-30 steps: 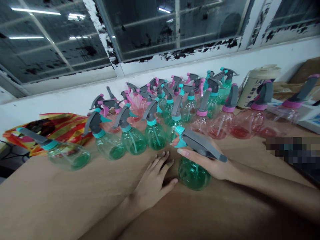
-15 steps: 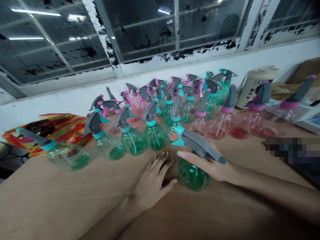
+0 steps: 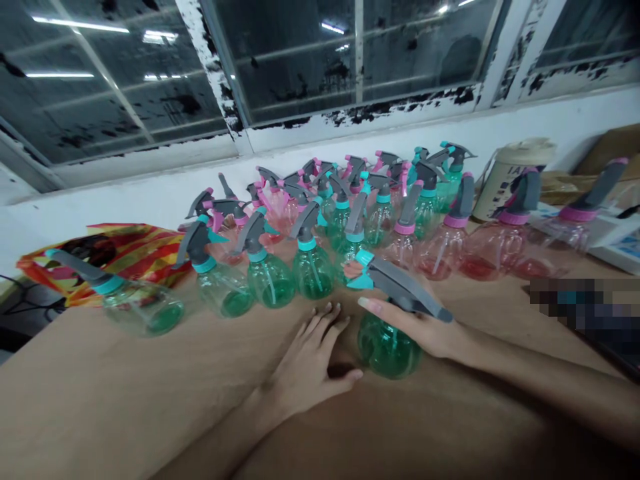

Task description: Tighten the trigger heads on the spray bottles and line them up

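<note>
My right hand [image 3: 425,327] is wrapped round the neck of a green spray bottle [image 3: 387,350] with a grey and turquoise trigger head. The bottle stands at the middle of the table, its nozzle towards the upper left. My left hand [image 3: 313,363] lies flat on the tabletop [image 3: 150,407] just left of that bottle, fingers spread, holding nothing. Its thumb points at the bottle's base. Beyond the fingertips stands another green spray bottle [image 3: 314,273] with some liquid in it. The fingers of my right hand behind the bottle are partly hidden.
Several green and pink spray bottles [image 3: 443,250] crowd the table's back. One green bottle [image 3: 143,310] leans at the left near a red and yellow bag [image 3: 150,243]. A cream container [image 3: 513,177] stands back right. A blurred dark object [image 3: 590,320] lies at the right.
The thumb of my left hand has spread slightly further right. My right hand stays on the spray bottle. The whole view has shifted a little.
</note>
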Motion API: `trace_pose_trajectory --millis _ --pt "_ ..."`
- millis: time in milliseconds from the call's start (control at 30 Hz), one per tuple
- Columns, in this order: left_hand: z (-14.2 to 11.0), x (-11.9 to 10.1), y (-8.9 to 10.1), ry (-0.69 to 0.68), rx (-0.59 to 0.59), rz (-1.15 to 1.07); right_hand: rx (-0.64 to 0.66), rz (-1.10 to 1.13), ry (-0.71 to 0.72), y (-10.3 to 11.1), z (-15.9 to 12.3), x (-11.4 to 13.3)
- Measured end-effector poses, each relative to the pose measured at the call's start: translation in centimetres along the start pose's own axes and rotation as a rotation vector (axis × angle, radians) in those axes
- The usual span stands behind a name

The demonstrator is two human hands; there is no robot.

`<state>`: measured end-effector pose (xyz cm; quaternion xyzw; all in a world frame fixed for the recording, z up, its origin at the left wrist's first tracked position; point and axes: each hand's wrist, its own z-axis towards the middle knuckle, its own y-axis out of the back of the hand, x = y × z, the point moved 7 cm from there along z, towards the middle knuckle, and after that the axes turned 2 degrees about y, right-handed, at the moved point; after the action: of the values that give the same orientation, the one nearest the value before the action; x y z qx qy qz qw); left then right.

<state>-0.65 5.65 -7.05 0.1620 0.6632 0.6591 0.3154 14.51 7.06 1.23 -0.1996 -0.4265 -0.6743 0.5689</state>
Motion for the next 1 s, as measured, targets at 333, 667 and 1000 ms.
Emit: trace_pose_trajectory --millis 333,667,1000 --pt "0.0 -0.7 0.5 -0.017 -0.005 -0.056 0.018 0.017 -0.013 -0.3 -0.2 -0.4" --pt "-1.3 -0.7 1.5 0.042 -0.084 -0.281 0.039 0.059 -0.034 -2.5 0.4 0.7" --pt "-7.6 1.8 4.9 0.202 -0.257 -0.423 0.137 0.263 -0.020 -11.1 1.9 4.2"
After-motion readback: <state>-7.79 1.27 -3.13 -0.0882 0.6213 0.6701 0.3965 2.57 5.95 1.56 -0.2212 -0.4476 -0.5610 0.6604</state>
